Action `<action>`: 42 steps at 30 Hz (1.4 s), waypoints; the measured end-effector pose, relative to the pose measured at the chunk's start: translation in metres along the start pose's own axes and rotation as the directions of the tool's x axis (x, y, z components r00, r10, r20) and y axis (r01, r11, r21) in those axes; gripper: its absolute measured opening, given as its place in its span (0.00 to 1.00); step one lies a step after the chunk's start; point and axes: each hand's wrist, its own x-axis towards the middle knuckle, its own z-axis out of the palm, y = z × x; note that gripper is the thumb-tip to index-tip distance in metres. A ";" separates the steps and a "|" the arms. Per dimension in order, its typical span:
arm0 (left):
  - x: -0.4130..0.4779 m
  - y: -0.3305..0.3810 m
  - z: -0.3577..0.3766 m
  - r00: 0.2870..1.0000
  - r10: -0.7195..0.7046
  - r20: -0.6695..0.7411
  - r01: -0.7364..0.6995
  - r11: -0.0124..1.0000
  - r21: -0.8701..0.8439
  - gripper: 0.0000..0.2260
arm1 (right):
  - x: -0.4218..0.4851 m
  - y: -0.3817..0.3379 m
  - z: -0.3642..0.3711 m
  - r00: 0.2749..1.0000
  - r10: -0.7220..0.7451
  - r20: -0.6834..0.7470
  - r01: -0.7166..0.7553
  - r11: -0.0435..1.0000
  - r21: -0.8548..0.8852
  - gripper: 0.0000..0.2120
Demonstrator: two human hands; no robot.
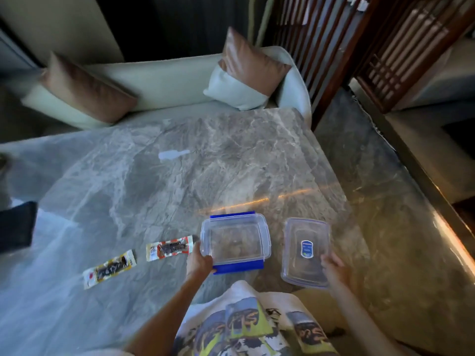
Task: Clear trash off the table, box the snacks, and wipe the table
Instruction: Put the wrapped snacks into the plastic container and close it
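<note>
Left hand (199, 262) gripping the near-left corner of the open box (235, 242) at lower centre on the worktop (154, 176), right hand (334, 269) seemingly clasping the lid (305, 253) just right, two snack packets (169, 248) (109, 269) lower left.

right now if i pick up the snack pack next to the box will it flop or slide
The snack pack looks thin and flat, so it will probably bend and weigh little. Its glossy wrapper on the polished table may slide when pushed.

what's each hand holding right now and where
Left hand grips the clear container at its near-left corner. Right hand holds the lid by its near-right edge.
</note>
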 end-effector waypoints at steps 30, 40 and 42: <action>0.005 -0.091 -0.184 0.974 -0.163 -0.155 0.108 0.943 -0.315 0.09 | -0.155 -0.090 0.269 0.513 -0.601 0.613 0.858 0.390 -0.335 0.12; 0.049 -0.181 -0.287 0.923 -0.306 -0.234 0.243 0.934 -0.261 0.15 | -0.277 -0.008 0.413 0.636 -0.061 0.769 0.718 0.412 -0.561 0.11; 0.058 -0.192 -0.289 0.942 -0.302 -0.144 0.252 0.923 -0.289 0.16 | -0.289 0.008 0.426 0.705 -0.032 0.708 0.654 0.414 -0.633 0.10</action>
